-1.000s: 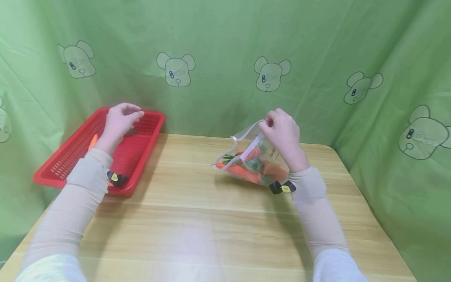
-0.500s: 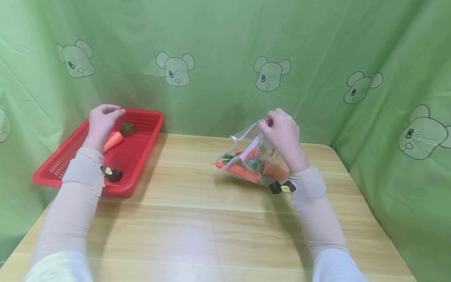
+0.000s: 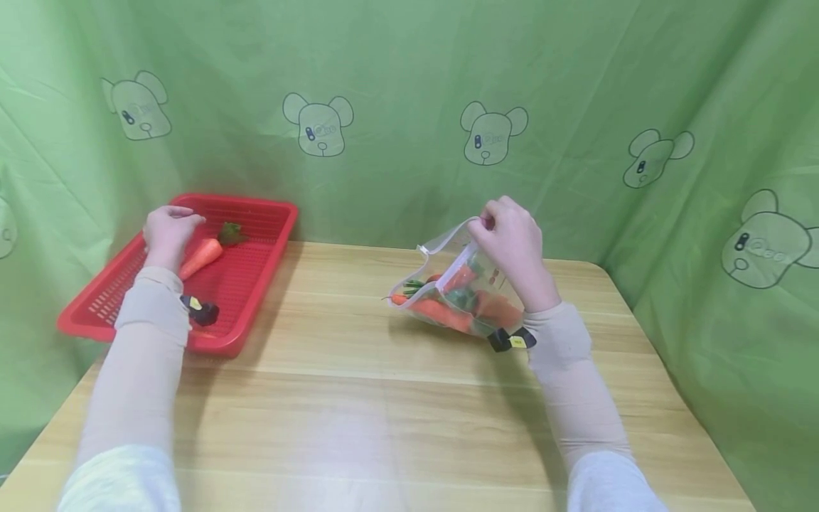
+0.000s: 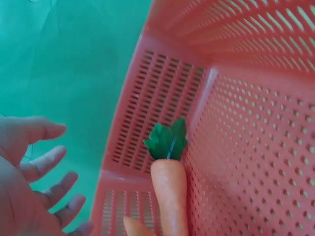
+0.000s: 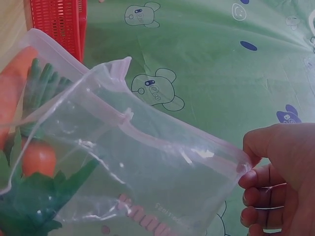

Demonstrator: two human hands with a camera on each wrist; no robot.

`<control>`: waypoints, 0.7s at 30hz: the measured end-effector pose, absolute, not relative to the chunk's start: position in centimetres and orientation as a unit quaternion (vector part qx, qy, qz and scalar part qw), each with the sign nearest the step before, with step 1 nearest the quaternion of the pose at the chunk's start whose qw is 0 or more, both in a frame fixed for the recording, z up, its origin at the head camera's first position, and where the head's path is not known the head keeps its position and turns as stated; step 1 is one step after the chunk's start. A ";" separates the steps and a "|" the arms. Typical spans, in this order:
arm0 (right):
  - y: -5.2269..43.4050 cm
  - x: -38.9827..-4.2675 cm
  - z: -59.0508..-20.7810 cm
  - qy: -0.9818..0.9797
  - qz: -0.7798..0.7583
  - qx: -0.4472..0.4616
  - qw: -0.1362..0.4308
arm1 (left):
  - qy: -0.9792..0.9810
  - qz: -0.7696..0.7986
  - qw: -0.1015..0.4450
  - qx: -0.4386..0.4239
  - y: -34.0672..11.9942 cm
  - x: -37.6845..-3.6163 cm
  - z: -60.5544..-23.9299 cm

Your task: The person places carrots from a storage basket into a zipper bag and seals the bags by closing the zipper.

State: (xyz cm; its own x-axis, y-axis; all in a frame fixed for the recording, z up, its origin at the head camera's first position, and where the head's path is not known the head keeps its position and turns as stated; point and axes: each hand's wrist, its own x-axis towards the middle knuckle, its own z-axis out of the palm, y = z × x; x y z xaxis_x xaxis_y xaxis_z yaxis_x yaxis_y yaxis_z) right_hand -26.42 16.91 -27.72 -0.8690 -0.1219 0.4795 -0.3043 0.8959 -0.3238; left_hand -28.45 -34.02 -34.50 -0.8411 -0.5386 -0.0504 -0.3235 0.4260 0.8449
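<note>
Left hand (image 3: 168, 229) has drawn back toward the 9 o'clock rim of the red basket (image 3: 269, 267) over the last second; it was further in, over the basket's middle, and the carrot (image 3: 200, 257) was mostly hidden beneath it. Now the carrot lies bare on the basket floor, leafy top pointing to 2 o'clock, just beside the hand. Wrist view: fingers (image 4: 42, 164) loosely spread, holding nothing, clear of the carrot (image 4: 170, 194); a second orange tip shows at the bottom edge there.

Reading: the hand hovers empty over the basket with the carrot not picked up; no transfer in progress.

Right hand (image 3: 512, 245) unchanged in place. It pinches the top lip of the clear zip bag (image 3: 457, 288) at the far corner, holding the mouth lifted and open toward 9 o'clock. Bag rests on the wooden table (image 3: 384, 427), about centre, right of the basket. Inside: several carrots (image 5: 37, 157) with green tops.
</note>
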 end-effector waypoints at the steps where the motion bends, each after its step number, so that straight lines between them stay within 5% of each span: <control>1: 16.9 -26.4 -27.7 -0.946 0.198 0.113 0.229 | -0.844 -0.456 0.104 0.264 -34.1 -28.3 -34.5; 21: 16.7 -26.6 -28.2 -0.945 0.194 0.123 0.232 | -0.877 -0.364 -0.023 0.312 -35.4 -27.0 -35.8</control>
State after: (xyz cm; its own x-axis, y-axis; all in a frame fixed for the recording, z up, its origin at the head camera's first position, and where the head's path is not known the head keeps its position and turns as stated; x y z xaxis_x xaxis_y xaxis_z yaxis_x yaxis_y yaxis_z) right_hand -26.59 16.74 -28.23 -0.8623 -0.1419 0.4860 -0.3223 0.8942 -0.3107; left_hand -26.97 -35.38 -35.81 -0.8038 -0.5313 -0.2677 -0.5647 0.5396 0.6245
